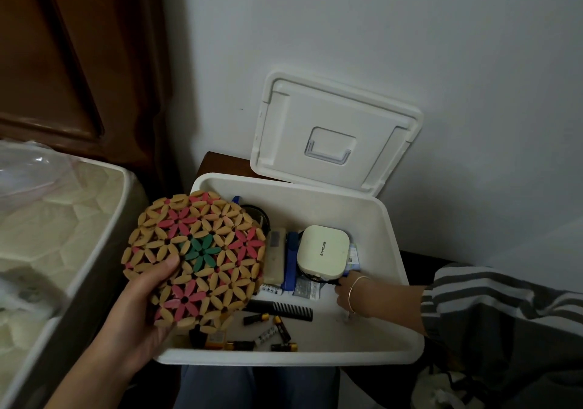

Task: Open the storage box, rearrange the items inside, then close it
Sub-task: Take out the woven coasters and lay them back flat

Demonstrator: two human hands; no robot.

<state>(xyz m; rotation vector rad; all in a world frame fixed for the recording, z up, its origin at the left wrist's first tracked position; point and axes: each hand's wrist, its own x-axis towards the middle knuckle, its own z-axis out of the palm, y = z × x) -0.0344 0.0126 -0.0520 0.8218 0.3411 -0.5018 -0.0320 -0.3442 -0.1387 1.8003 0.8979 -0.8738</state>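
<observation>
Head view: open white storage box (383,244), cluttered; left hand (138,314) around floral mat (202,251), right hand (350,295) grip unclear.

Tan petal lattice across the mat (197,260), dotted with pink flowers around one green flower at the middle. Plain white on the box (391,251) and the lid (334,131). Cream on the device (321,251), black on the comb (284,309), black with gold ends on the batteries (255,318). Grey and white stripes along the sleeve (473,289). Quilted cream on the mattress (56,219).
</observation>
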